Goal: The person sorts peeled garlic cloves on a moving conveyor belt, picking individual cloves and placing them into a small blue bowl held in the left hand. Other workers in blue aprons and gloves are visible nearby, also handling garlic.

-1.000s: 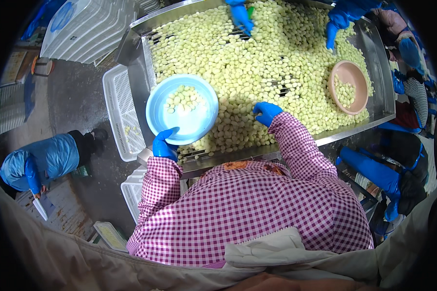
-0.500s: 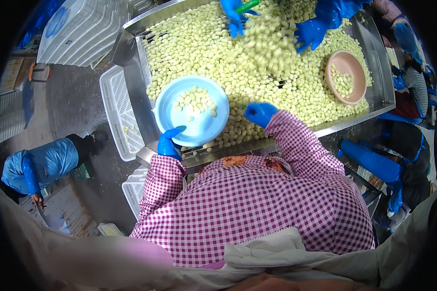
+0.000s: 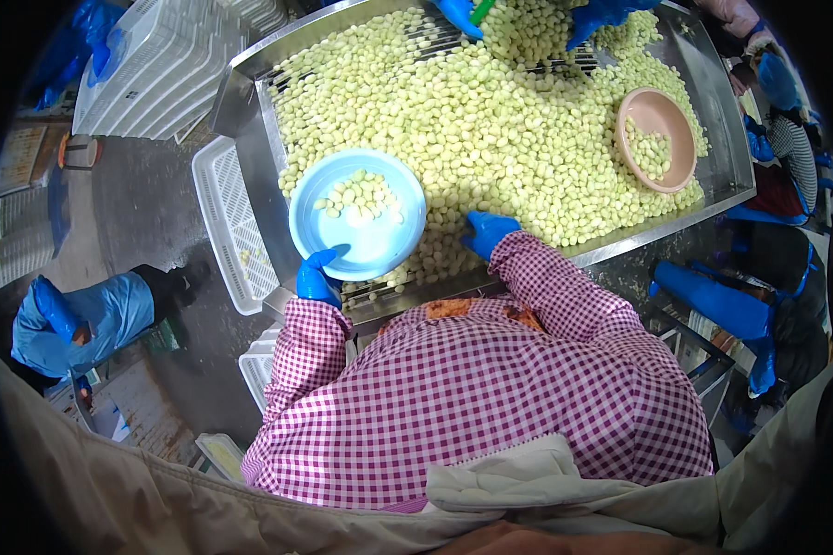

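Observation:
My left hand [image 3: 317,279], in a blue glove, is closed on the near left rim of a light blue basin [image 3: 370,250]. Some pale green oval pieces [image 3: 359,196] lie inside the basin, gathered toward its far side. To the right of the basin, my right hand [image 3: 491,233], also gloved in blue, rests low at the near edge of a broad layer of the same pale green pieces [image 3: 528,162]. Its thumb and fingers look apart, and nothing held shows between them; the fingertips are partly hidden against the pieces.
The pieces cover a slatted metal sorting table [image 3: 267,148] with raised steel sides. A pink basin [image 3: 683,153] stands at the right. Across the table, a co-worker's blue-gloved hands [image 3: 602,17] bracket a heap. White crates [image 3: 227,222] flank the left side; another person [image 3: 111,319] bends nearby.
My right hand has come slightly nearer and left, its fingers loosening. The blue basin has shifted a little left. The co-worker's hands have drawn pieces away toward the far edge, baring some slats.

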Action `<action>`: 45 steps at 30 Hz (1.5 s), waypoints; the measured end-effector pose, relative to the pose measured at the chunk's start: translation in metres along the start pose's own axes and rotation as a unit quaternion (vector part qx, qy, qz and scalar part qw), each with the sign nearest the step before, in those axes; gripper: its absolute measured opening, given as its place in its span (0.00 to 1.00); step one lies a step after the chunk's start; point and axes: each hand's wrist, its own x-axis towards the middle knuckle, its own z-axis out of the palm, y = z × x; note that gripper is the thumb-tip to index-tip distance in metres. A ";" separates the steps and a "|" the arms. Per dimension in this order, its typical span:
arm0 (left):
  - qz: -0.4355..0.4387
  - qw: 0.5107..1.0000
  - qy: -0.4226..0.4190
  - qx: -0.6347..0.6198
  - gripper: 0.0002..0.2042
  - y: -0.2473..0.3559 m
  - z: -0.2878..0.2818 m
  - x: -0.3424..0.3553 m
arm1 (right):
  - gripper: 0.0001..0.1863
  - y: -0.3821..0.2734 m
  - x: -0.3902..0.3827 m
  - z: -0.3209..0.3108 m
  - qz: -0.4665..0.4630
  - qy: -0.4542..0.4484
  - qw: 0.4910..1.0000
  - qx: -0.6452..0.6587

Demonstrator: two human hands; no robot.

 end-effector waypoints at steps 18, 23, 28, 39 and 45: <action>-0.029 0.997 -0.066 0.022 0.31 -0.005 -0.003 -0.040 | 0.15 -0.001 0.010 -0.056 0.096 0.137 0.934 0.317; -0.007 0.999 -0.036 0.017 0.30 0.001 -0.008 -0.056 | 0.16 0.015 0.022 -0.065 -0.050 0.176 0.981 -0.060; 0.008 1.000 -0.014 0.007 0.29 0.007 -0.008 -0.070 | 0.15 -0.003 0.016 -0.063 -0.060 0.145 0.967 -0.200; 0.014 1.000 -0.010 -0.022 0.30 0.004 -0.022 -0.082 | 0.15 -0.008 0.007 -0.068 -0.057 0.096 0.979 -0.171; 0.011 0.999 -0.039 -0.033 0.32 -0.004 -0.030 -0.073 | 0.14 -0.011 0.003 -0.062 0.000 0.078 0.992 -0.096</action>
